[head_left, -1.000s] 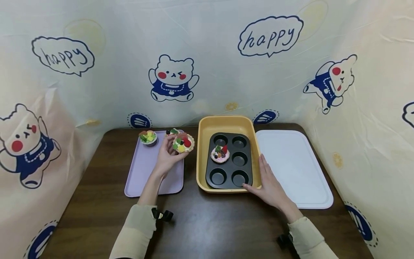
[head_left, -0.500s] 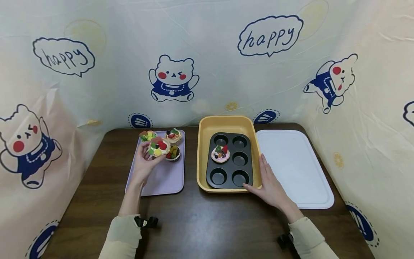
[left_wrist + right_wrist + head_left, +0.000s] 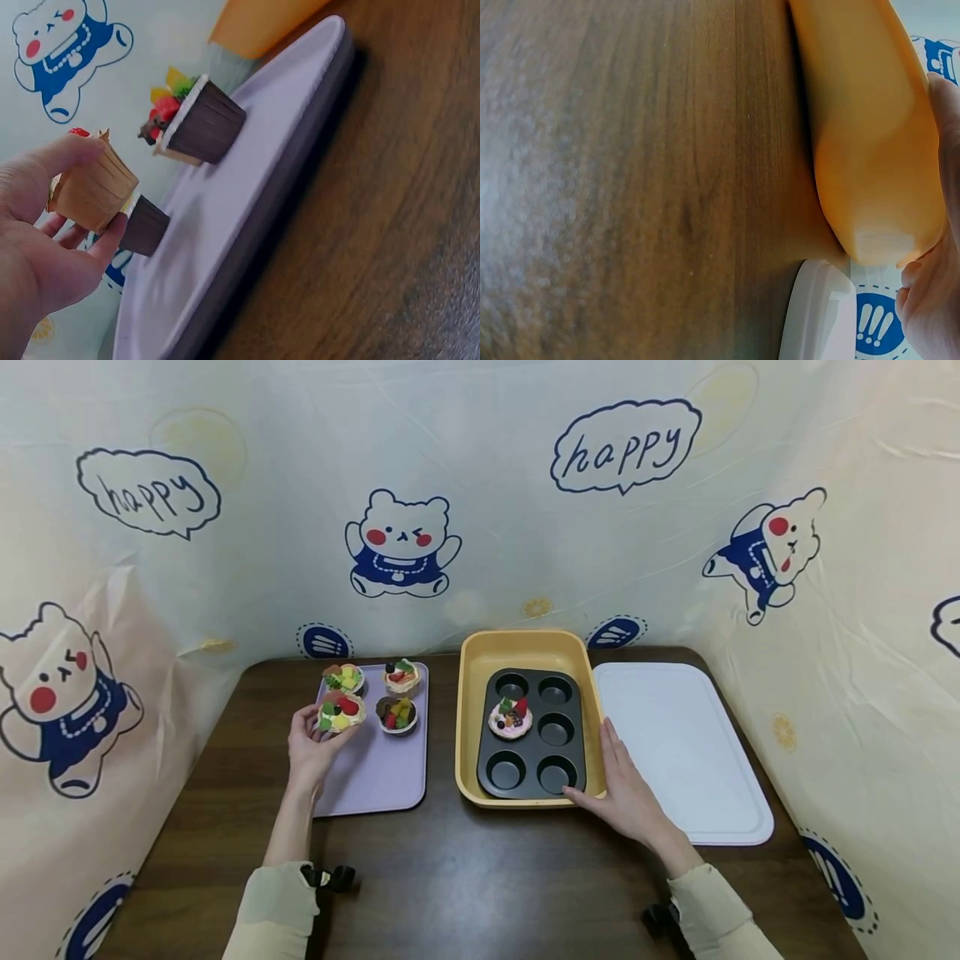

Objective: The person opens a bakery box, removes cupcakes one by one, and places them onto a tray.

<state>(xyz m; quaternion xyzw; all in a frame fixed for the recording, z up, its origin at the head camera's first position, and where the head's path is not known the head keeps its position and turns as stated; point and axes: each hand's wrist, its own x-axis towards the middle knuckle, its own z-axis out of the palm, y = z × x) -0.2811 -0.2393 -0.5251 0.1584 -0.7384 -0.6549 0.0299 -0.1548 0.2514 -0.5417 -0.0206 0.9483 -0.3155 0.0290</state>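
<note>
My left hand [image 3: 307,753] grips a cupcake [image 3: 342,718] topped with red, yellow and green fruit, over the left side of the purple tray [image 3: 382,781]. In the left wrist view, thumb and fingers hold its tan paper cup [image 3: 96,187]. Three other fruit-topped cupcakes stand on that tray: a yellow-topped one [image 3: 344,677], one with berries [image 3: 402,677], and one in a dark cup [image 3: 397,716]. My right hand [image 3: 633,797] rests at the front right corner of the yellow tray [image 3: 468,781], fingers straight along its side, thumb at the front rim.
In the yellow tray lies a black muffin pan [image 3: 531,752], with a pink-creamed cupcake [image 3: 510,718] in its left middle cup. A white tray [image 3: 686,752] stands to the right. The brown wooden table [image 3: 480,885] ends at a printed curtain [image 3: 510,560].
My left hand has carried the cupcake leftward and slightly down, from the purple tray's right edge to its left side. The other cupcakes have come into view. My right hand stays put.
</note>
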